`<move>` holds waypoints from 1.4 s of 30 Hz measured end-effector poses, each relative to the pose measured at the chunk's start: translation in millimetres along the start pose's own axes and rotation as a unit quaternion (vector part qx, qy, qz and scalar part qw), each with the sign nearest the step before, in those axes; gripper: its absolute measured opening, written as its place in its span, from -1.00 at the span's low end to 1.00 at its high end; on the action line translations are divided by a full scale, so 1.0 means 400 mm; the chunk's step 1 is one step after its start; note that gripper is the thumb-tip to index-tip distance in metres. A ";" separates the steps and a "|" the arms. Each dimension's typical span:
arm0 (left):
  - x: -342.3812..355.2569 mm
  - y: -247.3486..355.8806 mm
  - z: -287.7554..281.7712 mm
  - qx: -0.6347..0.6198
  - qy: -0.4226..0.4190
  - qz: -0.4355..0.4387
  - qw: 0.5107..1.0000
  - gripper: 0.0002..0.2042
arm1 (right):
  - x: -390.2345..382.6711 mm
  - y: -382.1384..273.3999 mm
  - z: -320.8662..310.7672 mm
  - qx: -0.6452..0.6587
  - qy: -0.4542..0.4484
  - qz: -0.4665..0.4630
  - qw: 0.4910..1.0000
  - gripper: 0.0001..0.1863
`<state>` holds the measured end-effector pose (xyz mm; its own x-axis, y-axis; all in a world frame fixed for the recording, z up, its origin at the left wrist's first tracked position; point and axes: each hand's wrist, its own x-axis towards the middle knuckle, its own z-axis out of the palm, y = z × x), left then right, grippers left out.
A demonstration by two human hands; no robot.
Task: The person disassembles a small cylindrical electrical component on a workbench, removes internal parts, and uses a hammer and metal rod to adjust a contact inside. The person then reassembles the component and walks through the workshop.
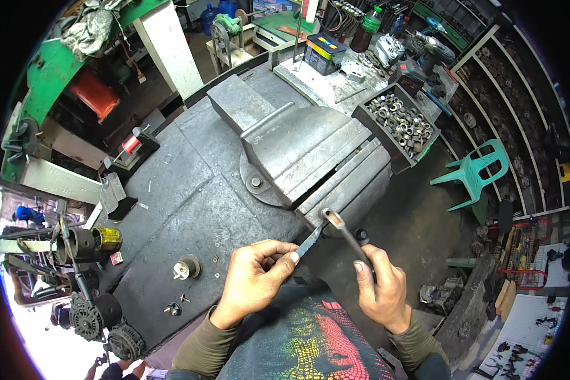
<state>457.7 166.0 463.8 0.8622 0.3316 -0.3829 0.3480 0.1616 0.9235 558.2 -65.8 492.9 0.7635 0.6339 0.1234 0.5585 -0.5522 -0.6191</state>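
Alternators (95, 315): 2 dark round units, lower L, one just below the other, off the edge of the table.
Yellow cyl. part (110, 239): far L, beside a dark, open-ended cyl. (79, 246).
Red spool (131, 145): upper L, beyond table edge.
Table (171, 180): dark grey metal top, scuffed, seams showing.
Round metal part (187, 267): on table, L of the person; smaller parts (173, 308) below it.
Left hand (253, 273): closed to a pinch, thumb + fingertips on near end of metal strip (308, 242); other fingers curled.
Metal strip: thin, flat, greyish; between the hands, angled up-R, far tip right by near corner of vise (320, 149). Contact w/ vise: can't tell.
Vise: big, grey, bolted to table; narrow gap btwn jaws.
Battery (324, 56): black w/ yellow, on light bench top behind vise.
Hand tool (350, 239): dark shaft, lighter oblong head near strip tip + vise corner; exact type unclear.
Right hand (383, 288): fingers wrapped round tool's lower end, thumb along it.
Bin (406, 161): full of metal rings (399, 120), R of vise.
Chair (475, 176): green plastic, far R, by shelves (512, 126).
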 end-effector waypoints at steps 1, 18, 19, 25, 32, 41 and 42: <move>-0.001 0.001 -0.001 0.014 -0.005 0.006 1.000 -0.82 | -0.002 -0.002 -0.001 0.029 0.045 -0.056 0.997 -0.74; 0.004 0.002 -0.017 -0.006 -0.023 0.008 1.000 -0.83 | -0.017 -0.006 -0.005 -0.033 0.120 -0.112 0.986 -0.76; 0.000 0.003 -0.017 0.001 -0.023 -0.001 1.000 -0.83 | -0.025 -0.012 -0.003 -0.011 0.184 -0.148 0.972 -0.76; 0.013 0.007 -0.023 0.012 -0.018 0.003 1.000 -0.82 | -0.019 -0.003 -0.006 -0.067 0.083 -0.099 0.989 -0.68; 0.013 0.009 -0.027 0.018 -0.020 -0.001 1.000 -0.81 | -0.012 -0.006 -0.024 -0.088 0.035 -0.078 0.992 -0.68; 0.001 0.009 -0.034 0.028 -0.028 -0.012 0.999 -0.81 | 0.000 -0.004 -0.021 -0.081 0.170 -0.180 0.965 -0.68; 0.002 0.009 -0.032 0.018 -0.030 -0.011 0.999 -0.81 | 0.001 -0.003 -0.021 -0.079 0.108 -0.134 0.982 -0.68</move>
<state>454.9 178.6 466.5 0.8742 0.2715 -0.4025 0.3794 0.1353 0.9153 560.7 -69.5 500.2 0.6239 0.6470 0.4383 0.7789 -0.4690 -0.4164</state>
